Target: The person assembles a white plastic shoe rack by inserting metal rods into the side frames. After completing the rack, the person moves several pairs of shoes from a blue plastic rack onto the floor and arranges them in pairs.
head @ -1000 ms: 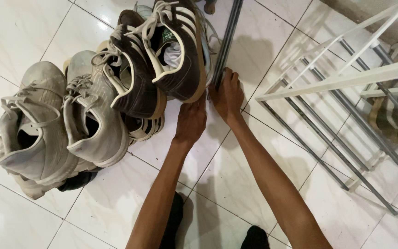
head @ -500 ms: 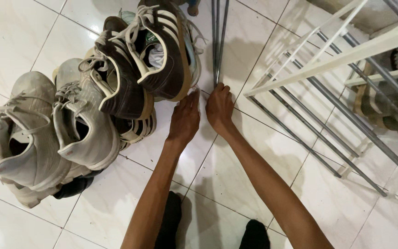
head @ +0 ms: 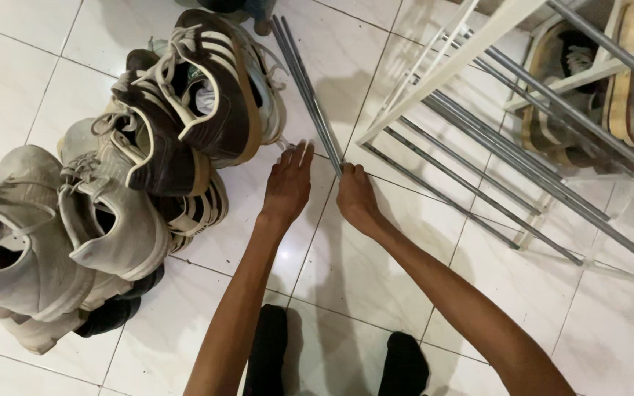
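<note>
Evenly and fairly brightly lit from above, with soft glare on the glossy white floor tiles (head: 346, 264), blurred shadows beside the shoes (head: 185, 110) and forearms, slight motion softness, mild wide-angle stretching toward the edges.
</note>
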